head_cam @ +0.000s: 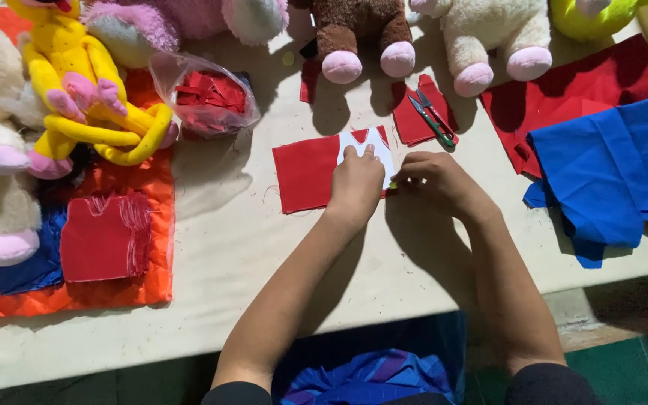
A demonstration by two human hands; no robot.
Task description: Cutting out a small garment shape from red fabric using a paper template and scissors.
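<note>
- Left hand (pixel 355 182) lies palm down, fingers flat, pressing a white paper template (pixel 370 147) onto a red cloth square (pixel 305 172) at mid bench (pixel 226 247).
- Right hand (pixel 433 180) is curled at the template's right edge, its grip pinched on something too small to make out.
- One pair of green snips (pixel 432 118) lies towards the bench's far edge.
- Along that far edge: two brown-legged and cream plush toys; one yellow plush toy (pixel 76 82) at the far left corner.
- One blue cloth (pixel 609 165) at the right edge.

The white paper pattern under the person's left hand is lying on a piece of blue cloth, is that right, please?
Not quite: in the head view the white paper pattern under the left hand lies on a piece of red cloth, not blue. The blue cloth lies apart, farther right on the table.
</note>
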